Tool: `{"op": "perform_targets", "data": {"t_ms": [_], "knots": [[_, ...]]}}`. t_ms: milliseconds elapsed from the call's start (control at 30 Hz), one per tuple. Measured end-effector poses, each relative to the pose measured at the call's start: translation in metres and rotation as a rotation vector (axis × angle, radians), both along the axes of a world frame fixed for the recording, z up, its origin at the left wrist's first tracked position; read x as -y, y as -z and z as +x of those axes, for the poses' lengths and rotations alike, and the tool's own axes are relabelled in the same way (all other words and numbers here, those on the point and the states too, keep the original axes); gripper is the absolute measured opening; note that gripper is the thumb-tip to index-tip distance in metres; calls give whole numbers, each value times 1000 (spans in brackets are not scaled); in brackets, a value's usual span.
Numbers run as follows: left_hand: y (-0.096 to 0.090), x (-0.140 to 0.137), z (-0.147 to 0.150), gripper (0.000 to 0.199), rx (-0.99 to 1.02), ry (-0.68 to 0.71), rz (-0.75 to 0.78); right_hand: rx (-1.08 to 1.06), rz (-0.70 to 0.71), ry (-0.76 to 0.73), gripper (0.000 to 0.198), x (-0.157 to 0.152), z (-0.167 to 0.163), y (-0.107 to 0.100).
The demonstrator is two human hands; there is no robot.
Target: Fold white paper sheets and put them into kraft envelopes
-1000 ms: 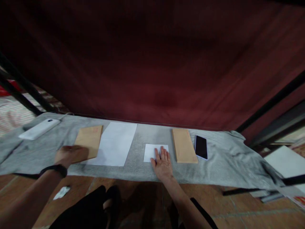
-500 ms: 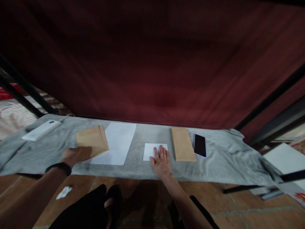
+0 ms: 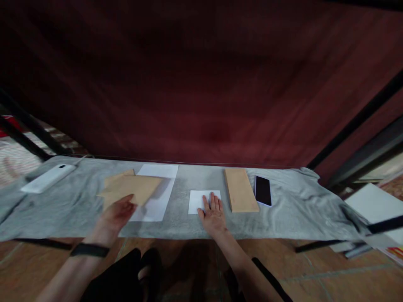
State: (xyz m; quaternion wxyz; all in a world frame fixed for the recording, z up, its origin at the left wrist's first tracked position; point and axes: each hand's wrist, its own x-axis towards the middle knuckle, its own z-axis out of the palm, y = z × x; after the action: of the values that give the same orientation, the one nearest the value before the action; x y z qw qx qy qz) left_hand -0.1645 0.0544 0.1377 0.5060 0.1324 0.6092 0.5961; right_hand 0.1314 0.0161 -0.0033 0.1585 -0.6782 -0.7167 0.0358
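Note:
My left hand (image 3: 119, 213), a dark band on its wrist, is closed on the near edge of a brown paper envelope (image 3: 138, 186). That envelope is raised over another brown envelope (image 3: 121, 175) lying on the cloth, and partly covers a large white sheet of paper (image 3: 157, 209). Fingers spread, my right hand (image 3: 214, 216) lies flat on the lower right part of a small white paper (image 3: 195, 201). Just right of that hand lies a flat tan block or stack (image 3: 242, 191), which may be a pile of envelopes.
A grey cloth (image 3: 289, 209) covers the narrow table. Beside the tan block lies a dark-screened phone (image 3: 263, 191). At the far left is a white device with a cable (image 3: 47, 179). A dark red curtain (image 3: 201, 96) hangs behind, with black frame bars (image 3: 355, 123) on both sides.
My left hand has moved right and lifted one brown envelope off the other, over the large white sheet. My right hand has stayed on the small paper.

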Motion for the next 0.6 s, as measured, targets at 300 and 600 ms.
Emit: {"op": "perform_targets", "data": {"t_ms": [300,600], "knots": [[75,-10,135,31,333,200,27,-253,-1,-13,52,-3,8,-9],[86,5,156,37,371,252,101,-1456,-281,144,58,-23,28,-38]]}}
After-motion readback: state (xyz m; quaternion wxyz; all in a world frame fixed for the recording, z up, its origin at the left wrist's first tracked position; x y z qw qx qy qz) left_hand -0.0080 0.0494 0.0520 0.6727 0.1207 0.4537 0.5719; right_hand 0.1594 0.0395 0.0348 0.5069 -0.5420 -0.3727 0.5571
